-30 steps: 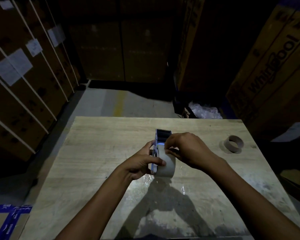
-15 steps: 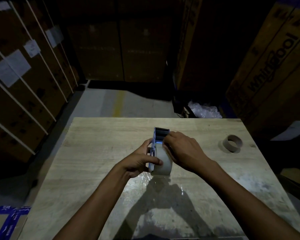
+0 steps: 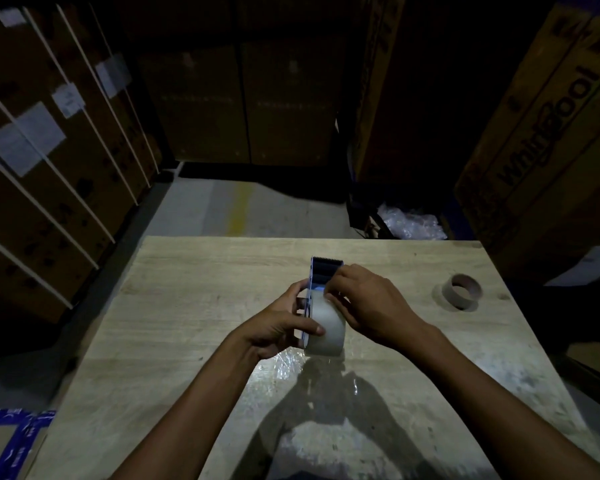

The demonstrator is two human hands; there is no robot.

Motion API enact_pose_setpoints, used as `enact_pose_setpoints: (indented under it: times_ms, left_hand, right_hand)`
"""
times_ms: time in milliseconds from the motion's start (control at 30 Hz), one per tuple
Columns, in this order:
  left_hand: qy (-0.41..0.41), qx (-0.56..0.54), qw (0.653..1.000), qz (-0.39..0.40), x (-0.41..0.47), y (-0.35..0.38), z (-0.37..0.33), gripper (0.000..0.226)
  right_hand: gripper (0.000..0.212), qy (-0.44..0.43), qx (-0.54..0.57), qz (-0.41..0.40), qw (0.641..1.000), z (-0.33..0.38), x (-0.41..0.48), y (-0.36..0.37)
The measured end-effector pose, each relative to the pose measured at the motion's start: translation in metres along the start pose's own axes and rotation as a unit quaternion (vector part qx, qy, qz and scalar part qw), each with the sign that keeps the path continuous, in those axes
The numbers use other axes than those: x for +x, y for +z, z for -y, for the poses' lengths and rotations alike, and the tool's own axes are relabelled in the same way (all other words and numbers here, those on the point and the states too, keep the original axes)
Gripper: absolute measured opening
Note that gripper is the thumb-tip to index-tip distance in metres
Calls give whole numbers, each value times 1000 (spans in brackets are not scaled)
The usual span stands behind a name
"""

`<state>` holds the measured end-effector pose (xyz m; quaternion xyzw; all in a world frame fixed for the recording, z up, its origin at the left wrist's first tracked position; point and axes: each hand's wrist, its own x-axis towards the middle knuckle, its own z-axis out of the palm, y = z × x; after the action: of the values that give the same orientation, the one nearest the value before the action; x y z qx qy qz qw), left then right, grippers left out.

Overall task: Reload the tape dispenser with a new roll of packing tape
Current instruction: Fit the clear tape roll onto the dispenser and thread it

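Note:
A blue tape dispenser (image 3: 321, 271) with a toothed blade at its far end stands over the middle of the wooden table (image 3: 187, 306). A pale roll of packing tape (image 3: 326, 323) sits in it. My left hand (image 3: 278, 323) grips the dispenser's left side, thumb resting on the roll. My right hand (image 3: 364, 303) is on the right, its fingertips pinching at the tape on top of the roll, just behind the blade. An empty brown cardboard core (image 3: 463, 291) lies on the table to the right.
Tall cardboard boxes (image 3: 551, 133) surround the table on the left, back and right. Crumpled clear plastic (image 3: 409, 221) lies on the floor beyond the far edge. A shiny film patch (image 3: 284, 368) marks the table near me.
My right hand's fingertips have crept forward along the top of the roll toward the blade. The left hand has kept its grip on the dispenser.

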<state>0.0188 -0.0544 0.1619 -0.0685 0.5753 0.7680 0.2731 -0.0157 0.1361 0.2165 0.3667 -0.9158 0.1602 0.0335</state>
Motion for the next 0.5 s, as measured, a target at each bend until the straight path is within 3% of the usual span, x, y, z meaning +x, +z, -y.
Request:
enact_pose_setpoints:
  times_ms: [200, 500]
  left_hand:
    - [-5, -40, 999, -7, 8, 20, 2, 83]
    - [31, -13, 998, -56, 24, 53, 8, 91]
  right_hand:
    - [17, -4, 0, 29, 1000, -6, -6, -7]
    - [17, 35, 14, 32, 999, -21, -13, -24]
